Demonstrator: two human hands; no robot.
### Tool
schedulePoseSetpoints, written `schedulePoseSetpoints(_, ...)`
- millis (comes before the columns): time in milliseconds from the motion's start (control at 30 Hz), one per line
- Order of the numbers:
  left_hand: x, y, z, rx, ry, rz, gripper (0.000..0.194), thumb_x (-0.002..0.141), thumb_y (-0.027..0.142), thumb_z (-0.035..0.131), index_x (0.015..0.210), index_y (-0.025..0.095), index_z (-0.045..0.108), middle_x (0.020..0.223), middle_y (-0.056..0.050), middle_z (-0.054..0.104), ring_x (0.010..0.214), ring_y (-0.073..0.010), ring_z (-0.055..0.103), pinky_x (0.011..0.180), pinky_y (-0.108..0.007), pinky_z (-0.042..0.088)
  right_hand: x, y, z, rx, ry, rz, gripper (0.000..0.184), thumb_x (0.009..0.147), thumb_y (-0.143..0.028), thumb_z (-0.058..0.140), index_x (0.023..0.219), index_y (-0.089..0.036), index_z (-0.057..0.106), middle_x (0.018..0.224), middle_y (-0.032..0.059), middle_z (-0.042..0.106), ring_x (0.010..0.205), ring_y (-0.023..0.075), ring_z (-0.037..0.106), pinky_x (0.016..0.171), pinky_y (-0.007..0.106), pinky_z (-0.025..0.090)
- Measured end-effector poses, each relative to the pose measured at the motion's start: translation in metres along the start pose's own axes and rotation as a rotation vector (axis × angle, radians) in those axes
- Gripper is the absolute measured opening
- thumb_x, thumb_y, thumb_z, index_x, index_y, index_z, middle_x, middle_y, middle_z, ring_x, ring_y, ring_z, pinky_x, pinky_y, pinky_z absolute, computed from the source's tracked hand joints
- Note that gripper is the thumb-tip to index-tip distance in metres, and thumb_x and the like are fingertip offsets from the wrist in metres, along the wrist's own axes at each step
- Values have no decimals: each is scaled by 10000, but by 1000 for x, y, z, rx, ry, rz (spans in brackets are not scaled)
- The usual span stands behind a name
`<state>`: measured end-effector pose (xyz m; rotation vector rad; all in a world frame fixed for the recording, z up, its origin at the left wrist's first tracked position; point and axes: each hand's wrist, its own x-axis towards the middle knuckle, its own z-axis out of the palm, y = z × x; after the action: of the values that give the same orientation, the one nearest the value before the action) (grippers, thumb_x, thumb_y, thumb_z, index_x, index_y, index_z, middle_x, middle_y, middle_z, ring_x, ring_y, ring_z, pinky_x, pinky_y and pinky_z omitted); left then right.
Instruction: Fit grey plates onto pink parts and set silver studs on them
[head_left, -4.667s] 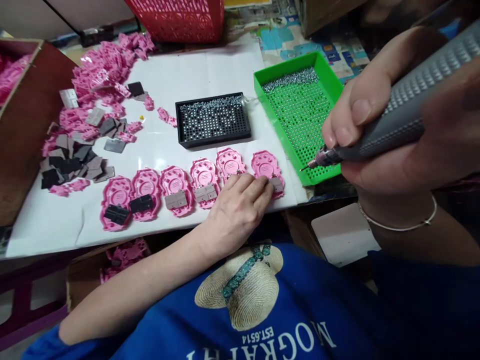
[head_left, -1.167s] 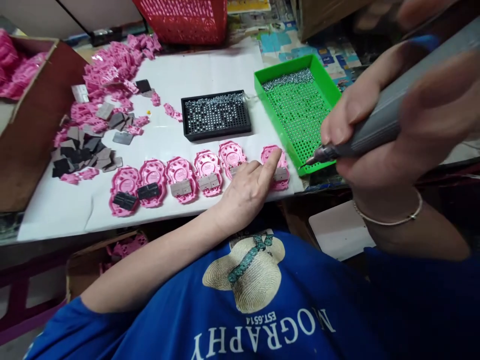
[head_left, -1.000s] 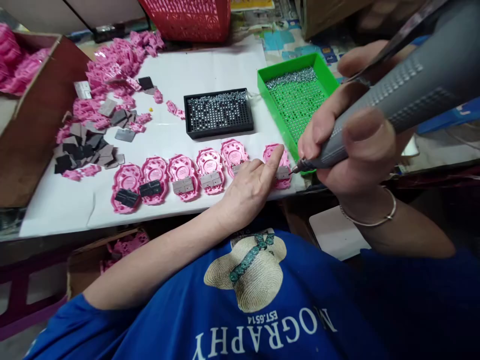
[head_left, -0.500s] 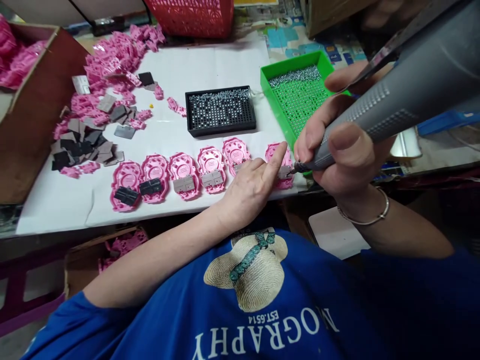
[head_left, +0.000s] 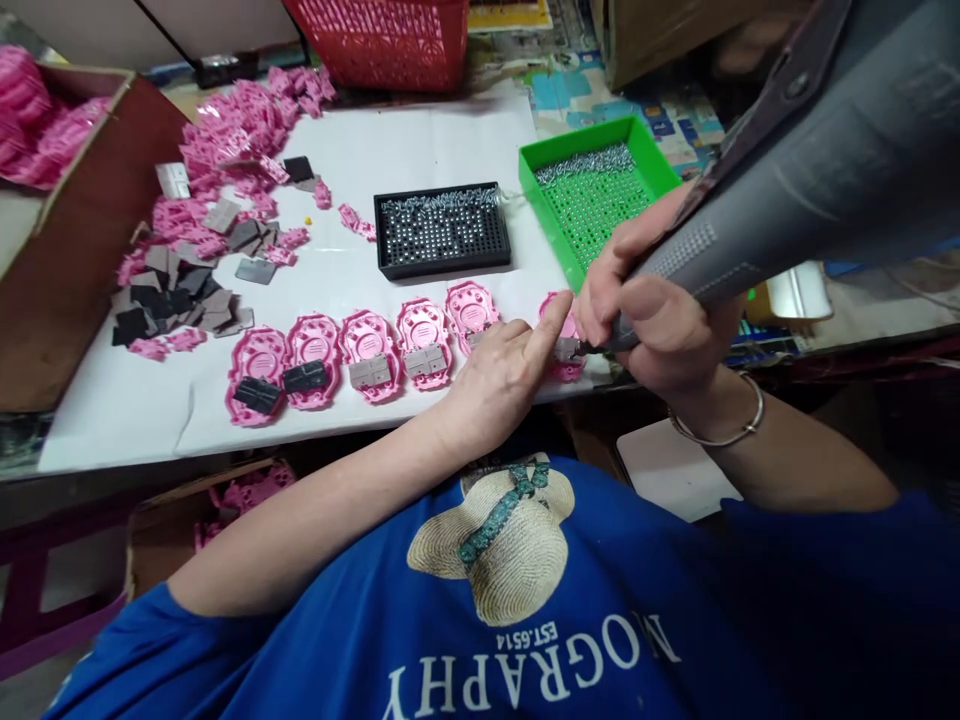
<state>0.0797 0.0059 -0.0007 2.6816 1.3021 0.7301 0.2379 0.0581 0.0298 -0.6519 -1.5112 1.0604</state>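
Observation:
My right hand (head_left: 652,300) is wrapped round a grey electric screwdriver (head_left: 787,200), which slants down to the left. The bit's end is at the grey plate (head_left: 568,349) on the rightmost pink plastic casing (head_left: 553,305), partly covered by my hands. My left hand (head_left: 499,375) holds that casing from the left, index finger stretched along it; the thumb is hidden. Left of it lies a row of several more pink casings (head_left: 363,335), bearing grey or black plates (head_left: 304,377). The casing nearest my left hand is partly hidden by it.
A black perforated tray (head_left: 442,262) and a green tray (head_left: 544,215) hold screws behind the row. Pink parts (head_left: 240,125) and loose plates (head_left: 176,290) are heaped at left beside a cardboard box (head_left: 97,210). A red basket (head_left: 382,45) stands at the back.
My right hand has tipped the screwdriver lower, and its fingers have closed in nearer the bit. My left hand stays on the casing. The whole view has shifted slightly.

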Motion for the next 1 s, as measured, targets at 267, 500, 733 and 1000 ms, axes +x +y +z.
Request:
schedulePoseSetpoints(267,1,1,-7,19,-20,61,367,940,55,455,1305,62,486,884,-73,684,805,-187,588,754,-308,485,20,-49,-11,28,143,-149,272,731,-385,729,996,-331,695,586,-55,534,397,132,412,369,305,330)
schedulePoseSetpoints(500,5,3,-18,10,-71,122,193,962,116,469,998,111,658,1037,-125,707,855,-209,599,765,-342,496,18,-40,-53,-199,397,-224,236,753,-432,701,988,-404,706,621,-27,479,428,155,402,413,345,320)
schedulePoseSetpoints(733,6,3,-17,-21,-29,134,210,970,121,457,988,91,664,1023,-126,714,843,-212,606,754,-343,499,16,-16,-64,-133,389,-273,308,704,-437,769,1000,-377,710,574,-60,515,386,105,393,369,289,321)
schedulePoseSetpoints(1000,4,1,-14,-30,-44,119,172,958,114,491,985,113,660,1013,-122,710,865,-201,613,779,-337,502,13,-8,-68,-147,396,-248,322,680,-512,774,966,-392,689,569,-62,510,374,103,396,361,274,322)
